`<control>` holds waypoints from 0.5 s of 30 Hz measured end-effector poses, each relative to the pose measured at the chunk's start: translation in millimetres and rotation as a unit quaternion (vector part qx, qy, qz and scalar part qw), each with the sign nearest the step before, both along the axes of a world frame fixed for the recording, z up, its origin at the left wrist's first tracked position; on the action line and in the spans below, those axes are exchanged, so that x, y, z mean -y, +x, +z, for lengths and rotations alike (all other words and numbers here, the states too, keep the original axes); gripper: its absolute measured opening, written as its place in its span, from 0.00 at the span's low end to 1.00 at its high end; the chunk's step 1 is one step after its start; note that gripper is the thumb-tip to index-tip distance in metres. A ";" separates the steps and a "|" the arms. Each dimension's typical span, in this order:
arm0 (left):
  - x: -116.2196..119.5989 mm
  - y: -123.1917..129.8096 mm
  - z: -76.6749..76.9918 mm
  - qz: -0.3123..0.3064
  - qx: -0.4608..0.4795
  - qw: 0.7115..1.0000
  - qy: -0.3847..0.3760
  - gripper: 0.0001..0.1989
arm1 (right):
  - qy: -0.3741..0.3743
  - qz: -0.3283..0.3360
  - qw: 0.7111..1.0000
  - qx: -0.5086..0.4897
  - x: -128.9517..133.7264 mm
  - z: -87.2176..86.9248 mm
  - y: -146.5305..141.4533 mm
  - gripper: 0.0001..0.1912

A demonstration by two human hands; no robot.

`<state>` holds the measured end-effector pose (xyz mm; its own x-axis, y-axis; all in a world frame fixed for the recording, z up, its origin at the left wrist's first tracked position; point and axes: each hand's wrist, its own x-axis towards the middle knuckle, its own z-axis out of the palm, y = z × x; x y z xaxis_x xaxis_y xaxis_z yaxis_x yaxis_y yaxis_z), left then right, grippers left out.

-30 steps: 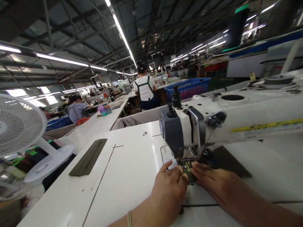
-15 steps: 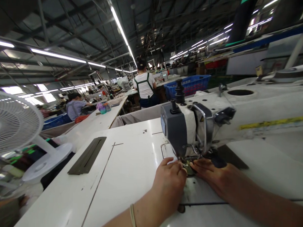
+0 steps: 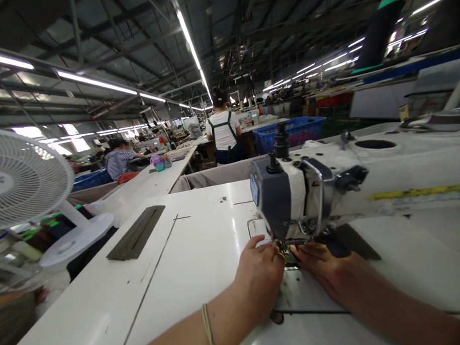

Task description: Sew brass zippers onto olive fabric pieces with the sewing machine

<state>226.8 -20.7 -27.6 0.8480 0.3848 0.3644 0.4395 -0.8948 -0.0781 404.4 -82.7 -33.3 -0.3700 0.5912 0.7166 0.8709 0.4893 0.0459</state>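
A sewing machine (image 3: 271,186) with a grey head and white arm stands on the white table. Under its needle area lies a small olive fabric piece (image 3: 290,256), most of it hidden by fingers and the machine. My left hand (image 3: 260,276) is closed at the left edge of this piece, fingers curled, with a thin band on the wrist. From the right, my right hand (image 3: 330,269) presses its fingertips together on the fabric's other edge, close to the presser foot. Flat on the table at left are dark olive fabric strips (image 3: 137,233), apart from both hands.
A white fan (image 3: 68,212) stands left of the table. Another dark flat piece (image 3: 358,241) lies behind my right hand, beneath the machine arm. Beyond the table are a blue crate (image 3: 288,132), a co-worker in a white shirt (image 3: 223,129) and another in stripes (image 3: 117,161).
The fabric piece has slid slightly away from me under the machine, showing more metal plate in front. Both hands keep their hold. The whole view has shifted a little.
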 end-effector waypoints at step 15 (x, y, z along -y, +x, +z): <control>25.6 -2.7 -5.8 -0.042 0.139 0.989 0.013 0.10 | 0.091 -0.130 0.985 0.067 24.4 -15.3 41.5 0.12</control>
